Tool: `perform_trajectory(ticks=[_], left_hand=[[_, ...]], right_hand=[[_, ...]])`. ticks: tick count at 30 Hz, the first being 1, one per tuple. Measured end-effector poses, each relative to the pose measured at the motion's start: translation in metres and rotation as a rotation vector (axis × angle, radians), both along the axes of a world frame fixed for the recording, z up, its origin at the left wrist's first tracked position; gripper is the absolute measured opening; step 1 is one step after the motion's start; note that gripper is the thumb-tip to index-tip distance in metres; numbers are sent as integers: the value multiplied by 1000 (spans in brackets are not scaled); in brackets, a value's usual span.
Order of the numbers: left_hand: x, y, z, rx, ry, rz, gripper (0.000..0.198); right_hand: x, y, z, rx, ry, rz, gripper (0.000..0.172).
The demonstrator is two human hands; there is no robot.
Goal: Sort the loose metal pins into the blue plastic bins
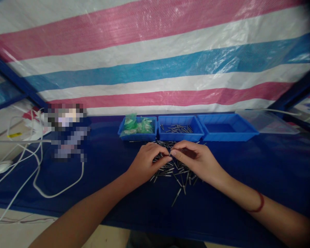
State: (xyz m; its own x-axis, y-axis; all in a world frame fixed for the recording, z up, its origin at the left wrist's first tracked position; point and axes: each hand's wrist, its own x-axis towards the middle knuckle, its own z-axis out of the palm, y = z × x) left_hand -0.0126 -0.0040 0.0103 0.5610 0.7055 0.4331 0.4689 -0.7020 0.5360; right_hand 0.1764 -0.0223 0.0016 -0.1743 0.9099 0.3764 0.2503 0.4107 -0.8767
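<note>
Over a loose pile of blind rivets (179, 174) on the blue table, both my hands meet at the fingertips. My left hand (147, 163) reaches in from the left with thumb and forefinger closed in a pinch. From the right comes my right hand (200, 158), its thumb and forefinger also pinched together, almost touching the left fingertips. Whatever lies between the fingers is too small to make out. Just behind the hands stands a blue bin (181, 137) with several rivets in it. The hands cover part of the pile.
Left of that bin, another blue bin (138, 138) holds green plastic bags (139, 125). A third blue bin (231, 137) stands to the right, beside a clear plastic sheet (271, 122). White cables (38, 162) and a blurred-out item (69, 141) lie at left. Striped sheeting (155, 72) hangs behind.
</note>
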Motion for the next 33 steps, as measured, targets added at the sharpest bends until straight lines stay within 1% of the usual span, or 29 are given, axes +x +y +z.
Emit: perform_trajectory(ticks=[9, 14, 18, 20, 23, 26, 29, 31, 33], left_hand=[[2, -1, -2, 14, 8, -43, 16], [0, 0, -1, -2, -14, 6, 14], [-1, 0, 0, -14, -20, 37, 14], [-1, 0, 1, -20, -24, 52, 13], [-1, -2, 1, -38, -8, 62, 15], [-1, -2, 2, -40, 50, 25, 18], [-1, -3, 2, -9, 162, -29, 21], [-1, -3, 1, 23, 242, -59, 27], [-1, -4, -1, 54, 308, -89, 35]], right_hand=[[0, -7, 7, 190, -174, 19, 9], [5, -4, 6, 264, -247, 16, 9], [8, 0, 5, 409, -380, 52, 12], [11, 3, 5, 474, -444, 43, 12], [19, 12, 6, 524, -491, -85, 11], [32, 27, 5, 517, -551, -300, 13], [44, 41, 1, 464, -725, -476, 18], [47, 47, -2, 428, -837, -534, 20], [47, 47, -3, 417, -873, -563, 21]])
